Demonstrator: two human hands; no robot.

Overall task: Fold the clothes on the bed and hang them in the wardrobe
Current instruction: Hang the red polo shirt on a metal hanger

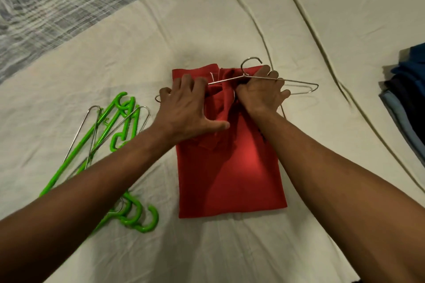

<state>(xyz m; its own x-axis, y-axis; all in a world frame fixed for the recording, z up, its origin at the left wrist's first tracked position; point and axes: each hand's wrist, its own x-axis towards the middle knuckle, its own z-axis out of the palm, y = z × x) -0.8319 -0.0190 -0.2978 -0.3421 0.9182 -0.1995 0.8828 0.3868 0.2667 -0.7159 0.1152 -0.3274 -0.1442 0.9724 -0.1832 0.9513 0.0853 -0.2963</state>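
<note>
Bed sheet (230,18) under everything, then red folded garment (232,167) dead centre, long axis running away from the body, top edge right under both hands. Wire hanger (296,81) lying crosswise over that top edge, hook pointing away, so next bit probably means feeding cloth through along the bar. Left hand (188,108) fingers spread, pressing fabric; right hand (259,92) curled, pinching cloth at the hanger neck, nearer the hook. Spare green hangers (110,135) off left.
</note>
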